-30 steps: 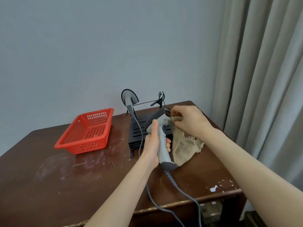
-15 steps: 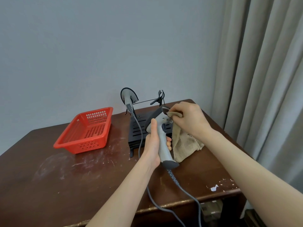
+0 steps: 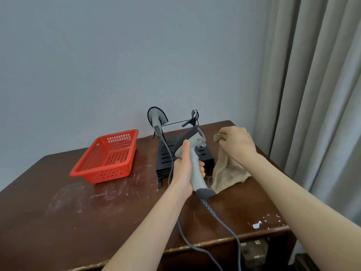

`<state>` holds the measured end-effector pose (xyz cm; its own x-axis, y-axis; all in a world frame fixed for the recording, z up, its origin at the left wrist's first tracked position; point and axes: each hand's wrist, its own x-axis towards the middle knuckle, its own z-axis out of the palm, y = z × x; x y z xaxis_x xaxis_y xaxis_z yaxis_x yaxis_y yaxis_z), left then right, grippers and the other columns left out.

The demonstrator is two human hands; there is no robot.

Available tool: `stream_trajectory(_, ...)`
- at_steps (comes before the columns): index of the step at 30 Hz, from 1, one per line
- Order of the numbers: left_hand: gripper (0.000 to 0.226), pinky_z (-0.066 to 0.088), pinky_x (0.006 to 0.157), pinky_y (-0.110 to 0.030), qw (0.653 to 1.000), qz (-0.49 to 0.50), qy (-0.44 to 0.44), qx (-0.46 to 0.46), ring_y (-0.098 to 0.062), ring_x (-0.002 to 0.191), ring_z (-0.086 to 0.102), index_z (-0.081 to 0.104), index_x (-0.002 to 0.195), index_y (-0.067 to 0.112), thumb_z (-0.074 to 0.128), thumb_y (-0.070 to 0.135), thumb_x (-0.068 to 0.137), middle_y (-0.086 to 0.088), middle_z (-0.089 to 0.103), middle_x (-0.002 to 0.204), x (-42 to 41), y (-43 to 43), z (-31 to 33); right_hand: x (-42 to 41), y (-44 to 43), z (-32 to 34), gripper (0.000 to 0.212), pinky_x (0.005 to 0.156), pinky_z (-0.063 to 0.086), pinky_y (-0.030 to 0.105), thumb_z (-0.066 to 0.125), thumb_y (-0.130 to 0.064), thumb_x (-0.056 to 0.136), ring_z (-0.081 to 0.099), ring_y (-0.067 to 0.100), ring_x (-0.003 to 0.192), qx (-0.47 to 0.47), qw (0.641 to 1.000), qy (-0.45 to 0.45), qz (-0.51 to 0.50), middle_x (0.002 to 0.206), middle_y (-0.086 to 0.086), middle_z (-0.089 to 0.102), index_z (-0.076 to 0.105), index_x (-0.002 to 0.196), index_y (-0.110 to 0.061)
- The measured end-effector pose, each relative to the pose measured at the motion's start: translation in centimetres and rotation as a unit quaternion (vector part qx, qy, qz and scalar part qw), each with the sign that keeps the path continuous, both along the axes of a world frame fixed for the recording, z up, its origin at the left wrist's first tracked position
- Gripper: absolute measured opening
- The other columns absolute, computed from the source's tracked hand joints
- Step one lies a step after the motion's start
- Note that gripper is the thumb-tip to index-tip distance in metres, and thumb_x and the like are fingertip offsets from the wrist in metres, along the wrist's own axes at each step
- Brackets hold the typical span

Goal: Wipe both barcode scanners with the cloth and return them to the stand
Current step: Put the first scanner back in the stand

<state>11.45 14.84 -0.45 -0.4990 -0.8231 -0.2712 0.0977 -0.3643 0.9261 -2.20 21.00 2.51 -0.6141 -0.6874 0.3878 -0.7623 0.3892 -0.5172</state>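
The left hand (image 3: 185, 171) is wrapped round the handle of a scanner (image 3: 196, 171), holding it upright above the middle of the table (image 3: 58, 212). The scanner is light grey with a dark grey top and a dark foot, and its grey cable (image 3: 220, 222) trails off the near edge. The right hand (image 3: 236, 143) pinches a beige, frayed cloth (image 3: 226, 173) in curled fingers, just right of the scanner's head and not touching it. The second scanner (image 3: 157, 119) sits on the black stand (image 3: 168, 159) at the far side. A red basket (image 3: 109, 155) lies to the left.
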Motion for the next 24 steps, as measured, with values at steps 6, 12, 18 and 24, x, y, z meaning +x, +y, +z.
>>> stream_trajectory(6, 0.045, 0.047, 0.051, -0.028, 1.0, 0.015, 0.0, -0.013, -0.016, 0.049, 0.052, 0.061, 0.087, 0.003, 0.058, 0.048, 0.089, -0.007, 0.061, 0.066, -0.4, -0.3, 2.3, -0.6, -0.5, -2.3, 0.035, 0.074, 0.045, 0.029, 0.049, -0.005, 0.09, 0.06, 0.028, 0.103, 0.079, 0.995, -0.057, 0.001, 0.117, 0.009, 0.064, 0.064, 0.12, -0.017)
stream_trajectory(12, 0.028, 0.049, 0.059, -0.031, 1.0, 0.003, -0.001, -0.031, -0.019, 0.057, 0.053, 0.056, 0.082, 0.001, 0.052, 0.024, 0.097, -0.01, 0.058, 0.072, -0.9, -1.5, 4.9, 0.4, -0.7, -1.3, 0.044, 0.092, 0.046, 0.039, 0.047, -0.023, 0.097, 0.051, 0.028, 0.12, 0.052, 0.998, -0.027, 0.019, 0.137, 0.009, 0.05, 0.044, 0.141, -0.018)
stream_trajectory(18, 0.022, 0.052, 0.087, -0.048, 0.996, -0.021, -0.018, -0.084, -0.034, 0.091, 0.063, 0.049, 0.111, -0.008, 0.051, 0.0, 0.09, -0.023, 0.061, 0.102, -2.1, -3.1, 8.9, 2.6, -2.0, 2.3, 0.049, 0.098, 0.046, 0.034, 0.044, -0.048, 0.095, 0.059, 0.018, 0.112, -0.08, 0.961, -0.207, 0.165, 0.121, 0.0, 0.064, 0.055, 0.132, -0.017)
stream_trajectory(24, 0.02, 0.049, 0.078, -0.042, 0.996, -0.044, -0.023, -0.07, -0.034, 0.101, 0.055, 0.045, 0.112, -0.002, 0.05, -0.001, 0.093, -0.021, 0.051, 0.105, -3.5, -4.3, 11.8, 3.3, -2.9, 3.8, 0.028, 0.058, 0.055, 0.025, 0.045, -0.04, 0.098, 0.062, 0.022, 0.065, -0.067, 0.929, -0.26, 0.254, 0.082, 0.005, 0.058, 0.047, 0.112, -0.016)
